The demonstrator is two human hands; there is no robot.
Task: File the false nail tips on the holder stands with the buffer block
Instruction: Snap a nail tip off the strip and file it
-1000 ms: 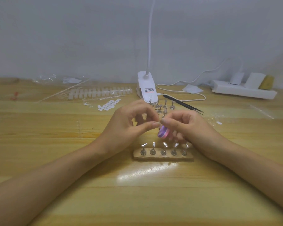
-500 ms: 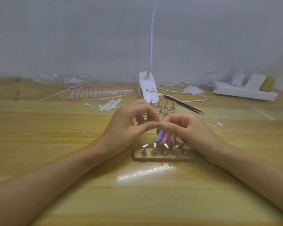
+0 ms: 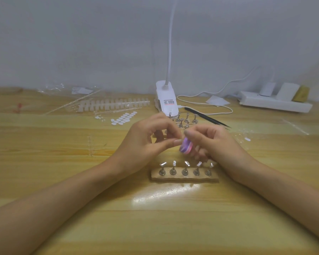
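With buffer block (image 3: 186, 147) gripped by curled fingers of right hand (image 3: 212, 144) near stand row (image 3: 185, 171) and left hand (image 3: 149, 144) pinched on an apparently held, hidden tip, that tip could be popped loose if stroked too hard.

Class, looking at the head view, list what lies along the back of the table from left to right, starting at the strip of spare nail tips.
strip of spare nail tips → white lamp base → black tweezers → white power strip
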